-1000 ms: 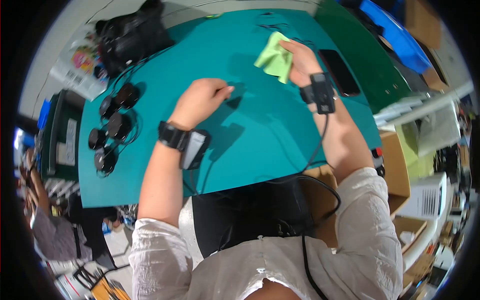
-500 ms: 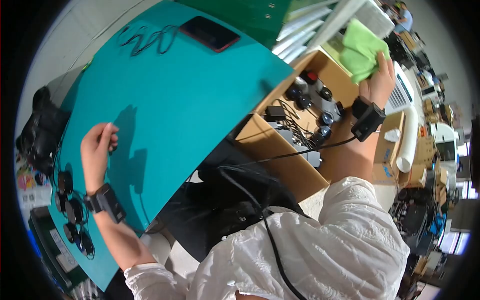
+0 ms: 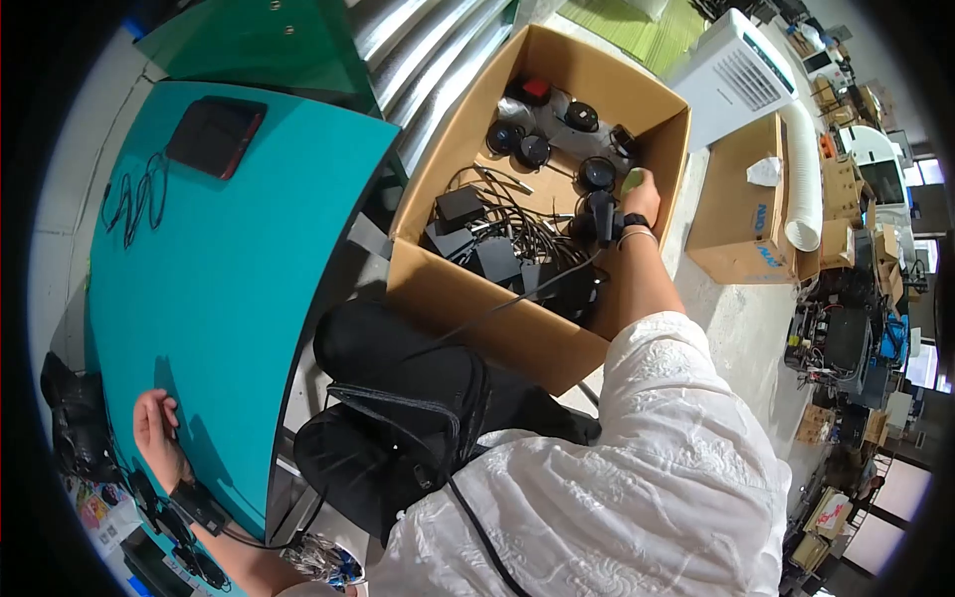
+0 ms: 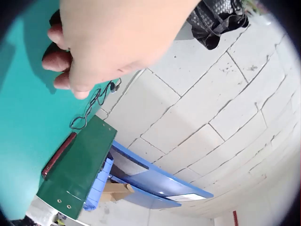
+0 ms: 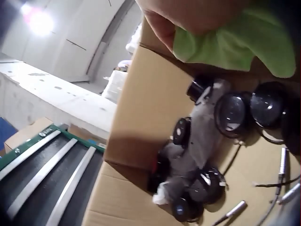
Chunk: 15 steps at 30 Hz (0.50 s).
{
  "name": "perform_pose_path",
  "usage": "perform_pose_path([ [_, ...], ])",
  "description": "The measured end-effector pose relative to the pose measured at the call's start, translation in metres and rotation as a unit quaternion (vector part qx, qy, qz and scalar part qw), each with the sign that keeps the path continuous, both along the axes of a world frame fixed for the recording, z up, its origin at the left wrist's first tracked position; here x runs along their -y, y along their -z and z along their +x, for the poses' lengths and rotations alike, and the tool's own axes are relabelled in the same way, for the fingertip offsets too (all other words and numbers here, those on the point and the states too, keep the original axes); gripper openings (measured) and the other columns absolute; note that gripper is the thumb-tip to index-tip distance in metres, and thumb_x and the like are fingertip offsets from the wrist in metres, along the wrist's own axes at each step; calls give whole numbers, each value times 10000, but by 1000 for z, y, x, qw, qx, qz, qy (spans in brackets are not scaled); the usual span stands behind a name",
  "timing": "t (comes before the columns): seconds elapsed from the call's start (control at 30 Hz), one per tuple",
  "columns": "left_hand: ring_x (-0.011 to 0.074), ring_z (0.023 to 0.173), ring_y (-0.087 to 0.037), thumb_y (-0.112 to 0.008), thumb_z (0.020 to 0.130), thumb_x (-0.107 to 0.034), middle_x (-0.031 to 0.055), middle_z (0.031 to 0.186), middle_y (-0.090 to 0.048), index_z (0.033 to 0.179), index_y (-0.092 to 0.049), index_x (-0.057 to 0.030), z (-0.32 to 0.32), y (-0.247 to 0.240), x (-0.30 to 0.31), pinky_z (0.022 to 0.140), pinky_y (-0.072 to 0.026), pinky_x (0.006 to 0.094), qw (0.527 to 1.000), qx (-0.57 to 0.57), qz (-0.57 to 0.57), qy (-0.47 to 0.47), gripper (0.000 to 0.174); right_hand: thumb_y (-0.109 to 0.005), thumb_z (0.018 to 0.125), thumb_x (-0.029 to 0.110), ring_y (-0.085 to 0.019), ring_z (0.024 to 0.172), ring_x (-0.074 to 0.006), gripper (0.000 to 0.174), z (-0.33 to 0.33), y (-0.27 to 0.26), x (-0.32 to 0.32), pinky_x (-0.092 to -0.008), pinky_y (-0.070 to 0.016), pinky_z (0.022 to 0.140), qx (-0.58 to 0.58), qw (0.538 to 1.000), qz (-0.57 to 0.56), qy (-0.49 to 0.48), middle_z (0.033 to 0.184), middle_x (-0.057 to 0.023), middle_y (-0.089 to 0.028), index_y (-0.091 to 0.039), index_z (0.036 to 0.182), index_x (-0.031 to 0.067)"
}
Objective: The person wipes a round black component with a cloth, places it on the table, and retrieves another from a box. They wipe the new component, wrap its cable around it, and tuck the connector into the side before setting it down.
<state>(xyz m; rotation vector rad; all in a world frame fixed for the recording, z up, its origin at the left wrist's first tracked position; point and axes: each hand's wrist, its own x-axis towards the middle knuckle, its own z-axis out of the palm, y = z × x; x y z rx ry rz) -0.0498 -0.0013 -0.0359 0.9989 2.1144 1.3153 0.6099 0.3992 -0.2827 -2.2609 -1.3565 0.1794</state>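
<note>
The right hand [image 3: 642, 202] is inside the cardboard box [image 3: 670, 149], near its right wall, with a bit of green cloth [image 3: 633, 181] showing at the fingers. In the right wrist view the same hand [image 5: 197, 14] grips the bunched cloth [image 5: 221, 49], which hangs above black round devices [image 5: 233, 113]. Over the left part of the teal table [image 3: 239, 298] is the left hand [image 3: 157, 428], its fingers loosely curled. The left wrist view shows that hand [image 4: 117, 40] with fingertips bent inward; no held thing can be made out.
Black adapters [image 3: 497, 261] and cables lie in the box. A phone [image 3: 217, 134] and a thin cable [image 3: 149, 204] are at the table's far end. Black round devices [image 3: 169, 522] and a black bag [image 3: 75, 418] are at the left. A white appliance [image 3: 736, 75] stands beyond the box.
The view has turned right. The right hand has carried the green cloth from above the table, past its edge, down into the box. The left hand has stayed by the table, still loosely curled.
</note>
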Motion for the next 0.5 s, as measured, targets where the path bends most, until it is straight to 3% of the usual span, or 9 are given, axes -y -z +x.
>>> perform_pose_path([
  [0.07, 27, 617, -419, -519, 1010, -218, 5, 814, -606, 1010, -630, -17, -10, 6, 3, 545, -291, 189, 1000, -6, 19, 1, 229, -494, 867, 28, -648, 977, -361, 323, 6, 30, 5, -445, -509, 848, -8, 999, 13, -37, 989, -200, -680, -681, 1076, 189],
  [0.1, 27, 601, -405, -510, 1014, -212, 12, 809, -593, 1011, -626, -10, -16, 11, 4, 528, -287, 187, 999, -17, 27, 4, 232, -529, 847, 69, -639, 1036, -350, 288, 10, 36, 5, -410, -510, 878, -48, 994, -85, -39, 1053, -188, -680, -722, 1041, 161],
  [0.13, 27, 601, -405, -510, 1014, -212, 12, 809, -593, 1011, -626, -10, -17, 11, 3, 528, -287, 187, 1000, -19, 23, 4, 232, -529, 847, 69, -639, 1036, -350, 288, 5, 33, 3, -410, -510, 878, -50, 994, -89, -39, 1053, -188, -680, -722, 1041, 161],
  [0.2, 31, 584, -392, -511, 1014, -205, 18, 811, -579, 1007, -624, -3, -18, 10, 2, 516, -284, 183, 999, -26, 18, 0, 232, -576, 839, 253, -610, 1121, -344, 306, -8, 31, -1, -394, -496, 928, 2, 949, -313, -29, 1151, -183, -660, -717, 1074, 117],
  [0.23, 31, 584, -392, -511, 1014, -205, 18, 811, -579, 1007, -624, -3, -18, 10, 2, 516, -284, 183, 1000, -27, 14, -1, 232, -584, 802, 445, -561, 1212, -333, 509, -8, 39, -5, -397, -450, 1006, -32, 930, -366, -13, 1246, -183, -618, -686, 1149, 87],
  [0.27, 31, 580, -391, -513, 1013, -200, 20, 814, -578, 1003, -625, -1, -19, 11, 2, 514, -286, 182, 999, -30, 14, -11, 229, -584, 802, 445, -561, 1212, -333, 509, -9, 46, -3, -397, -450, 1006, -33, 929, -368, -15, 1246, -183, -618, -686, 1149, 87],
  [0.4, 33, 569, -388, -523, 1008, -185, 23, 810, -572, 995, -627, 6, -17, 11, 4, 511, -297, 179, 998, -45, 22, -28, 217, -563, 772, 680, -510, 1284, -294, 733, -17, 75, 10, -394, -390, 1067, 5, 883, -466, -64, 1354, -153, -553, -653, 1222, 108],
  [0.47, 32, 572, -393, -525, 1005, -176, 29, 809, -575, 1000, -627, 10, -16, 9, 5, 508, -305, 181, 998, -47, 17, -38, 212, -606, 755, 669, -513, 1282, -296, 772, -4, 125, 8, -385, -387, 1073, -18, 874, -476, -98, 1365, -160, -545, -600, 1296, 117],
  [0.5, 32, 572, -396, -523, 1006, -173, 34, 816, -580, 1008, -626, 11, -16, 9, 6, 509, -308, 180, 998, -42, 15, -32, 211, -642, 744, 648, -507, 1288, -299, 841, -5, 138, 9, -365, -368, 1091, -33, 887, -459, -37, 1385, -167, -525, -461, 1402, 157],
])
